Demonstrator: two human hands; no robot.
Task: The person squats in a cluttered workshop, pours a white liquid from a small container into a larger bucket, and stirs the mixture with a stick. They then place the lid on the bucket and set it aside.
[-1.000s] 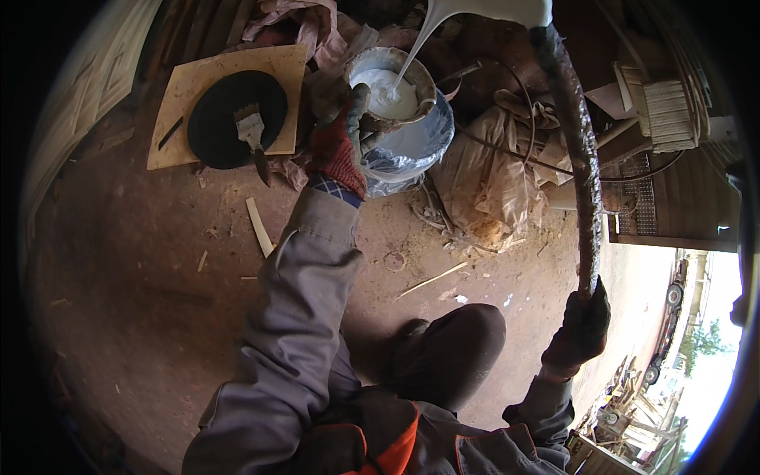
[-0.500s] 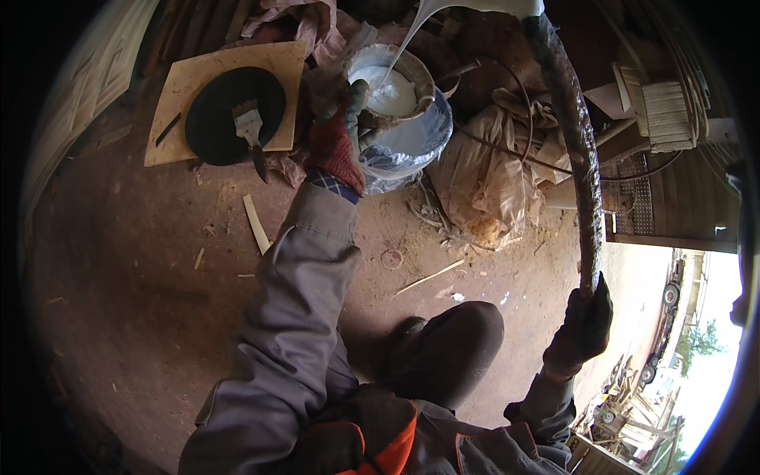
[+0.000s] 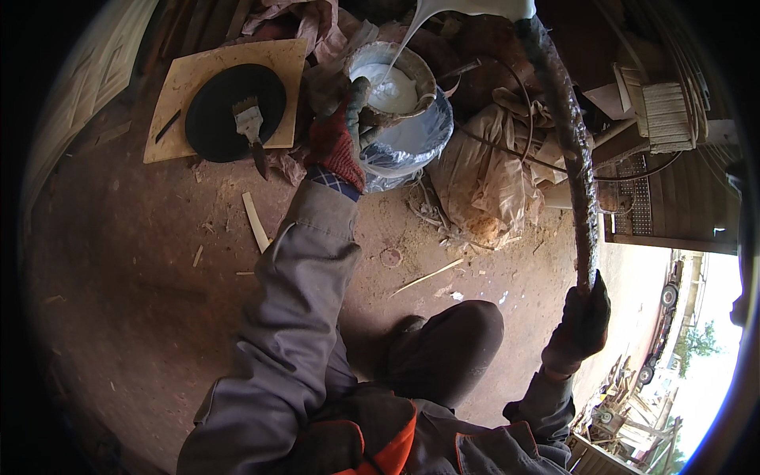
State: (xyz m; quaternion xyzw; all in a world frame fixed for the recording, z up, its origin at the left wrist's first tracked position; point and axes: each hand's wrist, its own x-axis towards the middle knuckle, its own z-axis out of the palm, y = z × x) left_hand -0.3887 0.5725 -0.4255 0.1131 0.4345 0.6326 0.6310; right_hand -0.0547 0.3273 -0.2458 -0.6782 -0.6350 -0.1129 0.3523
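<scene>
Two containers sit close together ahead of the person: a small round pot (image 3: pixel 428 89) with a stained, crusted rim and thick white liquid (image 3: pixel 396 96) inside, and, partly beneath it in view, a wider bucket (image 3: pixel 445 136) lined with clear plastic and holding pale, whitish stuff (image 3: pixel 408 141); whether the pot rests on the bucket cannot be told; the left hand (image 3: pixel 339 145), in a red and grey glove, grips the pot at its near left side, thumb up by the rim; the right hand (image 3: pixel 579 328), dark-gloved, is closed round the near end of a long, wet, coated stick (image 3: pixel 579 170); from the white mass (image 3: pixel 495 6) at the stick's far end, cut by the upper edge, a white stream (image 3: pixel 410 36) runs into the pot; to the left, a brush (image 3: pixel 248 123) lies across a black disc (image 3: pixel 212 115) on a square board (image 3: pixel 290 67); crumpled brown sheeting (image 3: pixel 483 174) lies right of the bucket; any labels are too small to read.
</scene>
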